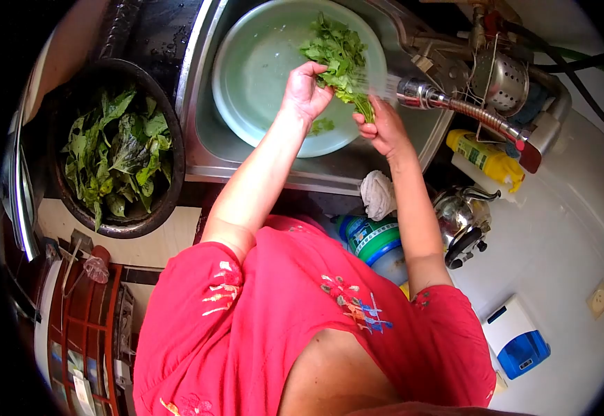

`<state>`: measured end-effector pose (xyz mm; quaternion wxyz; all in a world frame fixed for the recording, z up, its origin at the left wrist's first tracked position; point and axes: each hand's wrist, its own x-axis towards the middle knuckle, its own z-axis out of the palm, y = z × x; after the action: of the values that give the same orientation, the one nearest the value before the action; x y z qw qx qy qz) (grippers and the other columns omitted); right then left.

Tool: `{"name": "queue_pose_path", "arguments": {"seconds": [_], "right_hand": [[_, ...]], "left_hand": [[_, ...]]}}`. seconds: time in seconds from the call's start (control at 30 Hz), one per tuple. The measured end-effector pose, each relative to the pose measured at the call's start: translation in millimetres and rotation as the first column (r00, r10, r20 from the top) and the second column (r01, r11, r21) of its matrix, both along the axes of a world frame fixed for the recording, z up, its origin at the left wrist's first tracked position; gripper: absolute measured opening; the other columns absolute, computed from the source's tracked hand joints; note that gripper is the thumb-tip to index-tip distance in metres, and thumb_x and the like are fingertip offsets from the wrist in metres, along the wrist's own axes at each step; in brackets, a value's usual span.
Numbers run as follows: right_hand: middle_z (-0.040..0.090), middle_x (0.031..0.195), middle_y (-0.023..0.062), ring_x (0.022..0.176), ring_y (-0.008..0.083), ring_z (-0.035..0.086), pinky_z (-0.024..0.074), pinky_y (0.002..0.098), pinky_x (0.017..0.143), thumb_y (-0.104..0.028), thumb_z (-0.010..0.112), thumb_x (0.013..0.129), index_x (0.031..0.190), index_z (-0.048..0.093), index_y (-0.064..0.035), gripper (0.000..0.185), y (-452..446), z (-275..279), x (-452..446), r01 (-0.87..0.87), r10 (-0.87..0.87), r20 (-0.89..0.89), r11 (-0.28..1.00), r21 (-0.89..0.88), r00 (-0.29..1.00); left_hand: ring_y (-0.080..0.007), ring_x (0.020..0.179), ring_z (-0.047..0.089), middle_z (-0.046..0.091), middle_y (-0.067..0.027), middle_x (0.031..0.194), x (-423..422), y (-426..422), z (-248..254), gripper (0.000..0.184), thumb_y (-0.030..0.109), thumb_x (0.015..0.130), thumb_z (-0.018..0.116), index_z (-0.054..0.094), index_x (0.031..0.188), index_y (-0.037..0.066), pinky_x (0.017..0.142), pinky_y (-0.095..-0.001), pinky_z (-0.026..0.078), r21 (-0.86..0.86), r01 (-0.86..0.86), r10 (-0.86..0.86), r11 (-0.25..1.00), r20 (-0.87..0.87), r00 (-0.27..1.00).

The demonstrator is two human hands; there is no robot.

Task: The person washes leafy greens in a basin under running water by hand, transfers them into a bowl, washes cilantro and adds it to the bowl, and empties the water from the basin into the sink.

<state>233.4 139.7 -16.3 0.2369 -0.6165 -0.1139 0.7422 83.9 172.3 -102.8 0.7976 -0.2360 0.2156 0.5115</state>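
A bunch of leafy green herbs (343,61) is held over a pale green basin (257,83) that sits in a metal sink (208,132). My left hand (309,90) grips the leafy part from the left. The stems are pinched in my right hand (384,128), at the basin's right edge. Water sprays from the faucet head (416,93) onto the bunch, just above my right hand. Water and a few loose green leaves (322,125) lie in the basin.
A dark round pan (173,145) full of large green leaves stands left of the sink. On the right are a yellow bottle (482,156), a metal kettle (460,218), a white cloth (378,195) and a perforated metal holder (506,87). A green-and-blue container (371,239) is below the sink edge.
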Motion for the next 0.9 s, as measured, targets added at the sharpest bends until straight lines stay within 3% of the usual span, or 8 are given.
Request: {"name": "queue_pose_path", "arguments": {"seconds": [0.1, 0.27, 0.4, 0.43, 0.63, 0.77, 0.87, 0.9], "right_hand": [[0.046, 0.066, 0.0031, 0.042, 0.0030, 0.031, 0.0217, 0.0150, 0.036, -0.038, 0.039, 0.092, 0.101, 0.048, -0.0042, 0.036, 1, 10, -13, -0.011, -0.003, 0.157, 0.996, 0.087, 0.988], [0.045, 0.064, 0.0021, 0.046, 0.0036, 0.036, 0.0230, 0.0150, 0.035, -0.038, 0.043, 0.091, 0.099, 0.048, -0.0023, 0.037, -7, 14, 5, -0.110, 0.102, 0.105, 0.991, 0.075, 0.989], [0.046, 0.063, 0.0004, 0.046, 0.0025, 0.037, 0.0237, 0.0141, 0.036, -0.037, 0.047, 0.090, 0.098, 0.050, -0.0021, 0.036, -15, 22, 15, -0.144, 0.135, 0.173, 0.989, 0.041, 0.976], [0.046, 0.063, 0.0000, 0.047, 0.0023, 0.037, 0.0243, 0.0139, 0.036, -0.037, 0.047, 0.090, 0.097, 0.050, -0.0023, 0.036, -16, 24, 19, -0.191, 0.181, 0.200, 0.981, 0.030, 0.963], [0.048, 0.066, -0.0028, 0.054, 0.0034, 0.042, 0.0319, 0.0175, 0.048, -0.041, 0.048, 0.088, 0.094, 0.055, -0.0070, 0.035, -26, 28, 33, -0.403, 0.394, 0.405, 0.913, -0.069, 0.825], [0.051, 0.067, -0.0005, 0.056, 0.0071, 0.047, 0.0374, 0.0227, 0.052, -0.043, 0.049, 0.087, 0.094, 0.056, -0.0039, 0.040, -31, 32, 38, -0.521, 0.439, 0.562, 0.854, -0.016, 0.701], [0.053, 0.067, 0.0024, 0.058, 0.0100, 0.050, 0.0402, 0.0260, 0.054, -0.044, 0.051, 0.085, 0.097, 0.056, -0.0011, 0.044, -29, 40, 35, -0.605, 0.466, 0.653, 0.796, -0.015, 0.597], [0.054, 0.067, 0.0033, 0.058, 0.0109, 0.051, 0.0410, 0.0270, 0.055, -0.044, 0.051, 0.085, 0.099, 0.056, -0.0003, 0.046, -26, 45, 32, -0.622, 0.477, 0.668, 0.783, -0.028, 0.571]], "left_hand": [[-0.0280, 0.102, 0.052, 0.054, -0.0164, 0.110, 0, 2, 11, 0.040, 0.022, 0.084, 0.048, 0.045, 0.114, -0.003, 0.092, -0.0420, 0.039, 0.022, -0.013, 0.013, 1.000, 0.006, 1.000], [-0.0291, 0.106, 0.050, 0.052, -0.0158, 0.115, -4, 8, 23, 0.058, 0.046, 0.085, 0.048, 0.042, 0.121, 0.001, 0.094, -0.0430, 0.037, 0.043, 0.062, -0.062, 0.997, 0.000, 0.998], [-0.0299, 0.110, 0.047, 0.050, -0.0165, 0.118, 8, 4, 9, 0.057, 0.047, 0.086, 0.045, 0.043, 0.121, 0.002, 0.095, -0.0451, 0.036, 0.036, 0.140, -0.136, 0.989, -0.112, 0.984], [-0.0283, 0.105, 0.051, 0.053, -0.0144, 0.115, 8, 4, 11, 0.052, 0.044, 0.087, 0.045, 0.046, 0.118, 0.002, 0.092, -0.0433, 0.040, 0.019, 0.128, -0.128, 0.992, -0.032, 0.991], [-0.0280, 0.100, 0.054, 0.054, -0.0153, 0.112, 16, 5, 9, 0.041, 0.026, 0.086, 0.051, 0.045, 0.119, 0.001, 0.090, -0.0410, 0.043, -0.030, 0.140, -0.142, 0.990, -0.094, 0.985], [-0.0269, 0.099, 0.056, 0.055, -0.0151, 0.110, 28, -3, -5, 0.037, 0.007, 0.082, 0.046, 0.044, 0.118, 0.001, 0.086, -0.0386, 0.047, 0.050, 0.222, -0.200, 0.974, -0.281, 0.939], [-0.0280, 0.100, 0.055, 0.055, -0.0157, 0.111, 33, -7, 1, 0.037, 0.009, 0.083, 0.048, 0.044, 0.118, 0.000, 0.087, -0.0394, 0.046, 0.013, 0.169, -0.157, 0.986, -0.313, 0.937], [-0.0285, 0.100, 0.055, 0.055, -0.0159, 0.110, 32, -6, -2, 0.036, 0.010, 0.083, 0.049, 0.045, 0.117, 0.000, 0.087, -0.0397, 0.046, 0.021, 0.139, -0.133, 0.990, -0.188, 0.973]]}}
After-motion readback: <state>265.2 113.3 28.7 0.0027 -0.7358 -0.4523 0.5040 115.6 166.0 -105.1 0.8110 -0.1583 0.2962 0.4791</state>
